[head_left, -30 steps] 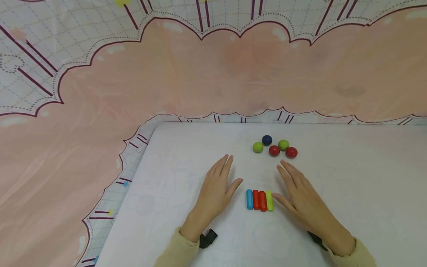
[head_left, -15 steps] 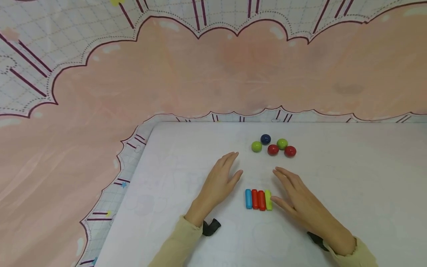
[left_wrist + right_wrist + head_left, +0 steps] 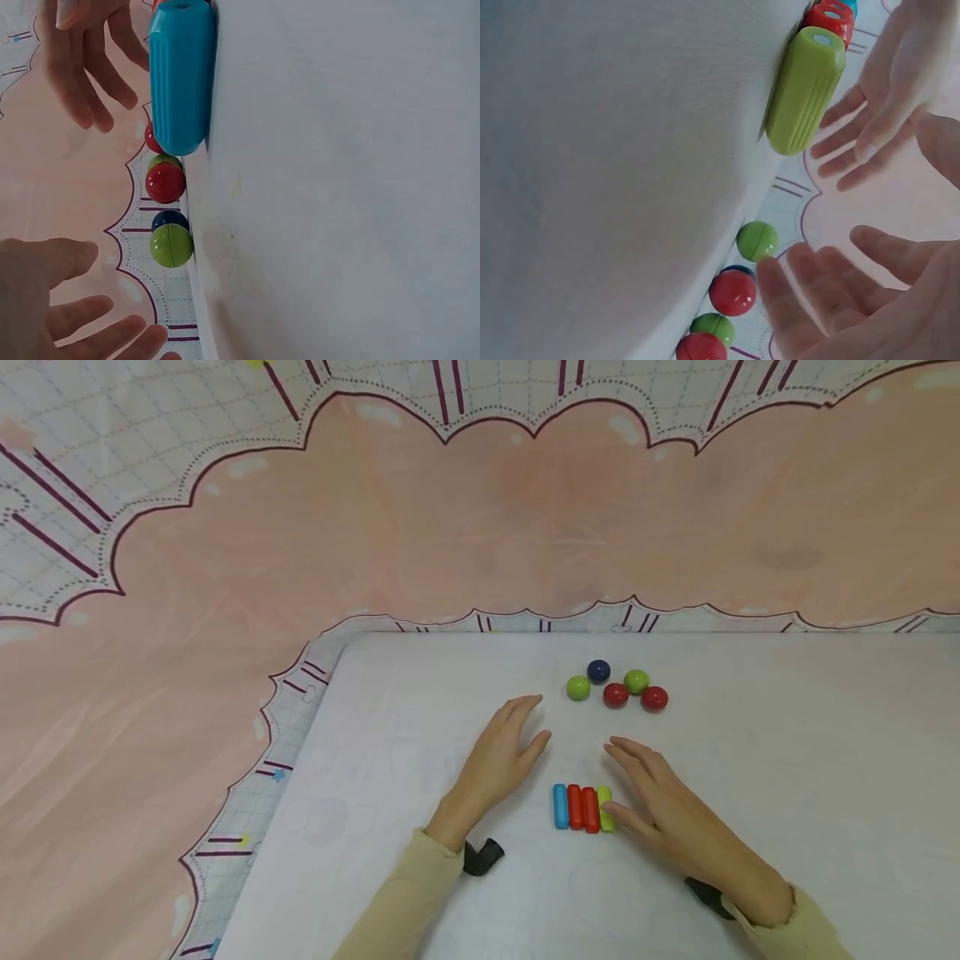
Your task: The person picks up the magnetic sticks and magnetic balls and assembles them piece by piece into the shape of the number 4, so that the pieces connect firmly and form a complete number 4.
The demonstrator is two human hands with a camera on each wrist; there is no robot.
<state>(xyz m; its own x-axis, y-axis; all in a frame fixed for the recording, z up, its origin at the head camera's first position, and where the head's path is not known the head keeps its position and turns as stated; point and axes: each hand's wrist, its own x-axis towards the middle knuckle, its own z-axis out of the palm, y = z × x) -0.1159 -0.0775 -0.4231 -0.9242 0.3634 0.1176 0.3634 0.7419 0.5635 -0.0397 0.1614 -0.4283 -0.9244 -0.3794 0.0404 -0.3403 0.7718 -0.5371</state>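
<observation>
A short row of ridged sticks lies side by side on the white tabletop: a blue stick (image 3: pixel 561 807), two red sticks (image 3: pixel 582 808) and a yellow-green stick (image 3: pixel 606 810). Left of the row, my left hand (image 3: pixel 495 758) hovers with its fingers extended and thumb apart, holding nothing. On the other side is my right hand (image 3: pixel 667 806), also holding nothing; its thumb tip overlaps the yellow-green stick in the head view. In the right wrist view that stick (image 3: pixel 806 90) stands apart from the fingers (image 3: pixel 784 304). Beyond both hands lie two green balls (image 3: pixel 578 687), two red balls (image 3: pixel 616 695) and a dark blue ball (image 3: pixel 598 672).
The white table (image 3: pixel 810 760) has its far edge just behind the balls and its left edge slanting toward me. A peach cloth (image 3: pixel 495 527) with cloud-shaped borders hangs behind and to the left. Dark straps (image 3: pixel 483 857) show at both wrists.
My left hand has drifted slightly forward and to the right. The right hand has shifted a little to the left, toward the sticks. Sticks and balls stay where they were.
</observation>
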